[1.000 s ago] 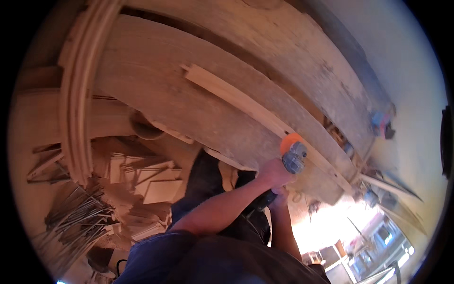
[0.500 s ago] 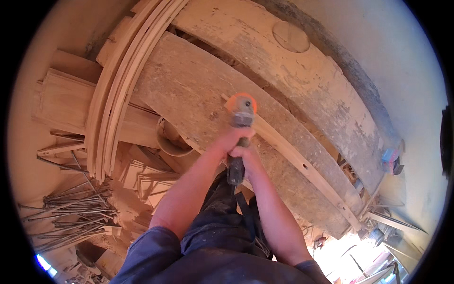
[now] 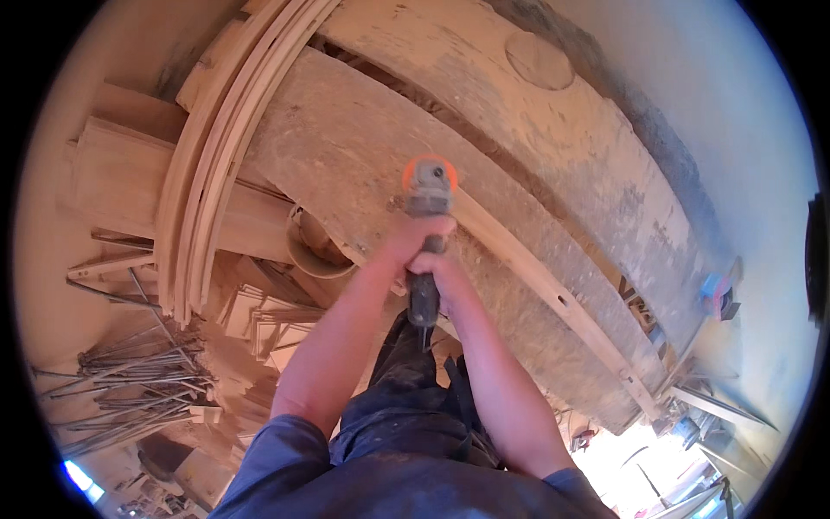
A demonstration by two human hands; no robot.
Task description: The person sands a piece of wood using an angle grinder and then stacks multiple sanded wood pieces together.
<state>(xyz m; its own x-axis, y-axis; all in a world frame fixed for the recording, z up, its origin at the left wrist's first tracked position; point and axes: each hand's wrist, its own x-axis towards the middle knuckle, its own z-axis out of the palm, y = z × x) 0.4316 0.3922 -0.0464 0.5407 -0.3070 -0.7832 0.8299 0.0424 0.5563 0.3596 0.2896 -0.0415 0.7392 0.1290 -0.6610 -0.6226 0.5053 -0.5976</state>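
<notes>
Gripping the grinder (image 3: 428,205), neck in left hand (image 3: 415,238), handle in right hand (image 3: 433,267), with the orange disc (image 3: 409,179) at the left visible end of the strip (image 3: 523,259). Laid lengthwise on the bench (image 3: 328,130), reaching to its right corner, and already pierced by a slot (image 3: 564,300). Impossible to tell touching from hovering — or worked wood from raw, hence to judge how much is done or left. Across the bench's left edge, a stack (image 3: 203,173) of long pieces; below the near edge, a tub (image 3: 304,259). By the far bench's (image 3: 588,130) right corner, a blue-and-red pack (image 3: 716,292) — too small to read. On the grinder, no legible lettering.
</notes>
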